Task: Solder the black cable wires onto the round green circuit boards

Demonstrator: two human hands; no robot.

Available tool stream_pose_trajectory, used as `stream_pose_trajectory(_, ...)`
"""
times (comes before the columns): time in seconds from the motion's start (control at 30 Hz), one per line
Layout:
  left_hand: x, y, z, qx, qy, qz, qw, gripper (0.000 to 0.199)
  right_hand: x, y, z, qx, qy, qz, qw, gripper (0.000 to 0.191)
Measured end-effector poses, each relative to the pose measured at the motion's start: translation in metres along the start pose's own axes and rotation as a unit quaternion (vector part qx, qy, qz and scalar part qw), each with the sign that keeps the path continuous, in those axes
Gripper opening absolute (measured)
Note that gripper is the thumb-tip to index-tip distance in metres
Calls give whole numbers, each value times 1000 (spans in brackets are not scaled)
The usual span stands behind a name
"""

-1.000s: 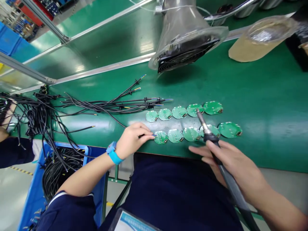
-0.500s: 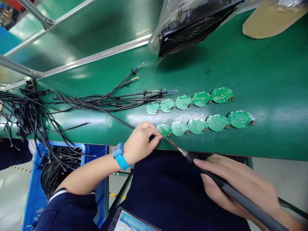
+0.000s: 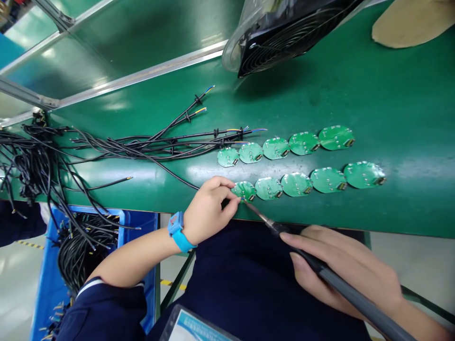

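My right hand (image 3: pixel 348 270) grips a soldering iron (image 3: pixel 320 267) by its dark handle. The iron's tip touches or nearly touches the lower edge of the leftmost green circuit board (image 3: pixel 244 190) in the near row. At that board's left side my left hand (image 3: pixel 216 203) is closed, thumb and fingertips pinching a black cable (image 3: pixel 177 177) that runs in from the left. The cable's end is mostly hidden under the fingers. Several more round boards, such as the far-row board (image 3: pixel 275 148), lie edge to edge in two rows to the right.
Black cables (image 3: pixel 135 148) with stripped coloured ends spread over the green table (image 3: pixel 408 109) to the left. Below the edge stands a blue bin (image 3: pixel 46 279) with more cables. A black fan (image 3: pixel 295 38) stands at the back, with brown cardboard (image 3: pixel 408 23) to its right.
The view has shifted slightly, so the boards appear a little further right. Both hands keep their grips, and the iron's tip stays at the same board.
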State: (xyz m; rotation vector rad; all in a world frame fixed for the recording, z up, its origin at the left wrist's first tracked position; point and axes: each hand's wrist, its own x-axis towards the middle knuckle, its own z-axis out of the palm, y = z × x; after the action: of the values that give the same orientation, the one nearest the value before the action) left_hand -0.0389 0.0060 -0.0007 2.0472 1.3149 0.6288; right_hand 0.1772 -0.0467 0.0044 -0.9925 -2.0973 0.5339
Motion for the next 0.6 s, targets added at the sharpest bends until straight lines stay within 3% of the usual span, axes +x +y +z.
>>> stream_pose_trajectory(0.33,-1,1,2,12,15,9,1000,10,1,-1,2,-39,-11,-19,999,25)
stream_pose_trajectory(0.6,-1,1,1,32,6,12,999,11,-4,-2,-10,-59,1,13,998,19)
